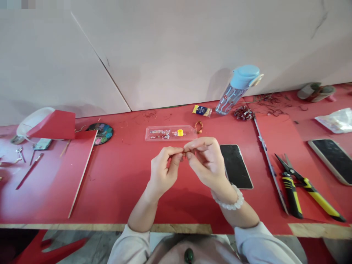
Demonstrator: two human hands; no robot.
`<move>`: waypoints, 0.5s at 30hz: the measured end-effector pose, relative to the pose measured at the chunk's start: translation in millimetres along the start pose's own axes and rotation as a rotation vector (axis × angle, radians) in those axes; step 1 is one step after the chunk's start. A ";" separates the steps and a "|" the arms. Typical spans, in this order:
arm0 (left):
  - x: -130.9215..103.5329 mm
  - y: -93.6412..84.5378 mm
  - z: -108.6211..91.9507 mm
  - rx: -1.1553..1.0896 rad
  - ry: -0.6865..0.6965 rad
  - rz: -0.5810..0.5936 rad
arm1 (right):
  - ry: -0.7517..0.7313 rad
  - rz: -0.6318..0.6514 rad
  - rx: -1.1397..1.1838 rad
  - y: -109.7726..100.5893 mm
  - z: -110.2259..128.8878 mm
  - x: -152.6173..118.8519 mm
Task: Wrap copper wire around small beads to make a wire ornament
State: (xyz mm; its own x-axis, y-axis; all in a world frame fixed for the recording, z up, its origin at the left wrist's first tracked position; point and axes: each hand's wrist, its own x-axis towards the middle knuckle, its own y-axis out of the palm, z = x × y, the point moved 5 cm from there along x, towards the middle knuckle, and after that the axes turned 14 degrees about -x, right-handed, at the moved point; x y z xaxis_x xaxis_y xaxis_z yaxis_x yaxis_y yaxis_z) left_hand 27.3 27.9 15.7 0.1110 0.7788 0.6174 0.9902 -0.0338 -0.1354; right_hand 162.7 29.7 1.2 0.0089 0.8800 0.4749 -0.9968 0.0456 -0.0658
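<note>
Over the red table, my left hand [163, 168] and my right hand [209, 163] meet at the fingertips. Thumb and forefinger of each are pinched together on a tiny dark reddish piece [184, 154], too small to name and mostly covered by the fingers. Just beyond the fingertips lies a clear plastic tray [147, 135] holding small pale and red beads [160, 134] and a yellow cap [180, 132]. A coppery-brown coil [199, 127] rests at the tray's right end. Beside my right wrist is a black-screened phone [236, 167].
Yellow-and-black pliers or shears [295, 179] lie on a red board [286, 135] at right, near a second phone [334, 159]. A blue-lidded bottle [232, 91] and a small yellow-blue packet [202, 110] stand towards the wall. Another red board [74, 161] lies at left.
</note>
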 end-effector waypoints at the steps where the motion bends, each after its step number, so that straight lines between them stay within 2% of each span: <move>1: 0.4 0.2 -0.4 -0.001 0.005 0.002 | 0.015 0.005 0.020 0.3 0.2 0.5; 10: 1.7 0.3 -4.3 -0.016 0.029 0.006 | 0.142 0.094 0.238 3.2 -7.5 9.4; 12: 1.4 0.0 -3.6 0.012 0.025 -0.003 | 0.126 0.069 0.148 -0.9 -6.8 9.1; 15: 0.5 0.3 -1.7 0.049 0.001 -0.016 | 0.040 0.073 -0.111 -8.1 0.6 8.1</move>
State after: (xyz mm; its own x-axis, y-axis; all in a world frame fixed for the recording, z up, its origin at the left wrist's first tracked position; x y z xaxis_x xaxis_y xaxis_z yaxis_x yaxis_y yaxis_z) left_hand 27.8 27.3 17.3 0.0953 0.7786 0.6203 0.9865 0.0095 -0.1635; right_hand 170.8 36.1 6.1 -0.0580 0.9008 0.4304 -0.9800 0.0309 -0.1967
